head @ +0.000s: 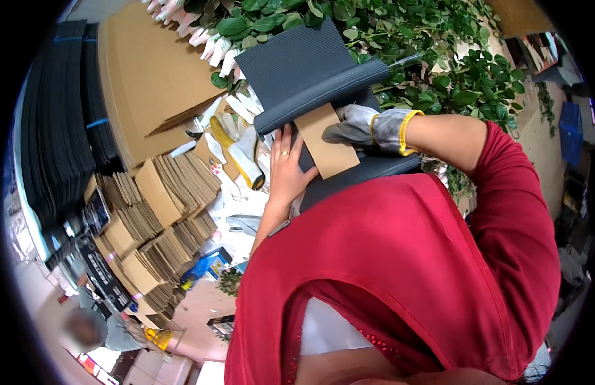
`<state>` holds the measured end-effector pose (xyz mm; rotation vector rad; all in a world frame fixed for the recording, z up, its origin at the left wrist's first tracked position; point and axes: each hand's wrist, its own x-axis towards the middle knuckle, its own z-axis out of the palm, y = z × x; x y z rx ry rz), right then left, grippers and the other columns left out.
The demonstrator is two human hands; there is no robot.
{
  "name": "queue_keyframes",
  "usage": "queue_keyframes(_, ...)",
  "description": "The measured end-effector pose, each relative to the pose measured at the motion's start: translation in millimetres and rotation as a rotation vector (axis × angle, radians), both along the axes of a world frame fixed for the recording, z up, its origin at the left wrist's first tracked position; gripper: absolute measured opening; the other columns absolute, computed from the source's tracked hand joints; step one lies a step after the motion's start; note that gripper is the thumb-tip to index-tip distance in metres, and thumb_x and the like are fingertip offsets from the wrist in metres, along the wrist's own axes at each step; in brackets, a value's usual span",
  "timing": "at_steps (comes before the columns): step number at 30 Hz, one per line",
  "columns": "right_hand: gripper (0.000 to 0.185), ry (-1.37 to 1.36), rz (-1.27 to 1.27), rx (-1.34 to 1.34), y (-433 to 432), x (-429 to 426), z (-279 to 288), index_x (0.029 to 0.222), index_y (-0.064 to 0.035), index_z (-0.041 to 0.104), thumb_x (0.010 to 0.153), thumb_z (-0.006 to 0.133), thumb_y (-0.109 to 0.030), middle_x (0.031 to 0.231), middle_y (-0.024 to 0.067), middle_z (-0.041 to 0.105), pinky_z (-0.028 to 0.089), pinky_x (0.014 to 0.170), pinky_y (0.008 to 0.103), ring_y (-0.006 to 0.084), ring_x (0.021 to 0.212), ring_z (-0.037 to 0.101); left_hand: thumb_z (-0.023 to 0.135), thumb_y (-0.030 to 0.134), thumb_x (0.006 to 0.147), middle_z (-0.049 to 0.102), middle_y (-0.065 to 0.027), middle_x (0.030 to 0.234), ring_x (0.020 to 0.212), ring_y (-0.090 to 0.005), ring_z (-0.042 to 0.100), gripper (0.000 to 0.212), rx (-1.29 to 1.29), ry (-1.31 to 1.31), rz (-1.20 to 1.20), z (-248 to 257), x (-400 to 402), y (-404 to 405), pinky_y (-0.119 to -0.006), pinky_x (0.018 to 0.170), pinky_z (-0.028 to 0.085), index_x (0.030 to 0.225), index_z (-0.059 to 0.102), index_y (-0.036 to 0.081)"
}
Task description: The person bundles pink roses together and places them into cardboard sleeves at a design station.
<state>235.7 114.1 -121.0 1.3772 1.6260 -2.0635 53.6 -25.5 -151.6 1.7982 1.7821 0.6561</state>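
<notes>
My bare left hand, with a ring on one finger, lies flat with fingers spread beside a small brown cardboard piece. Its thumb is at the card's near left edge, and its fingertips reach a dark corrugated sheet that curls into a rounded fold. In a grey, yellow-trimmed work glove, my right hand rests over the card's right side; whether it grips the card is hidden. Under the card is a dark surface. Leafy green stems lie beyond and to the right of the sheet.
White mesh-wrapped bundles sit at the upper left. A yellow-and-grey glove lies left of my left hand. Stacked cardboard pieces, large cardboard sheets and a dark sheet stack stand farther left. Another person is at lower left.
</notes>
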Motion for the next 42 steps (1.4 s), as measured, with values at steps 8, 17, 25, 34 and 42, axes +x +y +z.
queue_keyframes(8,0.034,-0.202,0.123,0.157,0.2,0.0,4.2,0.072,-0.0055,0.064,0.075,0.065,-0.039,0.063,0.0044,0.060,0.043,0.055,0.0298,0.0137,0.056,0.054,0.076,0.015,0.069,0.046,-0.0209,0.132,0.127,-0.0358,0.039,0.059,-0.115,-0.272,-0.055,41.7,-3.9,12.8,-0.041,0.108,0.029,0.122,0.053,0.001)
queue_keyframes(17,0.034,-0.344,1.144,0.675,-9.4,-49.3,103.3,0.105,-0.0116,0.066,0.074,0.065,-0.025,0.098,0.0125,0.067,0.051,0.078,0.0360,0.0270,0.092,0.065,0.082,0.022,0.051,0.016,-0.0252,0.149,0.137,-0.0423,0.016,0.109,-0.114,0.082,-0.391,17.2,0.8,32.3,-0.043,0.114,0.018,0.140,0.025,-0.004)
queue_keyframes(25,0.038,0.037,1.081,0.800,18.3,-37.6,107.4,0.107,-0.0099,0.065,0.077,0.058,-0.032,0.104,0.0148,0.066,0.050,0.083,0.0381,0.0322,0.093,0.063,0.081,0.022,0.059,0.034,-0.0269,0.141,0.135,-0.0391,0.027,0.088,-0.171,-0.122,-0.291,22.5,-0.5,39.2,-0.038,0.111,0.026,0.133,0.040,-0.002)
queue_keyframes(34,0.050,-0.470,0.546,1.220,127.1,54.8,10.6,0.134,-0.0082,0.043,0.085,0.050,-0.016,0.144,0.0168,0.036,0.026,0.111,0.0488,0.0320,0.128,0.042,0.065,0.010,0.078,0.069,-0.0088,0.091,0.091,-0.0252,0.065,0.010,0.147,-0.079,-0.155,18.7,21.8,26.9,-0.035,0.077,0.052,0.086,0.069,0.006)
queue_keyframes(42,0.025,-0.724,0.453,1.338,180.7,87.8,65.4,0.103,-0.0100,0.064,0.080,0.057,-0.004,0.103,0.0122,0.063,0.053,0.083,0.0381,0.0275,0.092,0.063,0.062,0.004,0.078,0.065,-0.0108,0.106,0.107,-0.0292,0.057,0.013,0.112,-0.135,-0.168,15.0,21.9,7.9,-0.036,0.090,0.047,0.090,0.067,0.003)
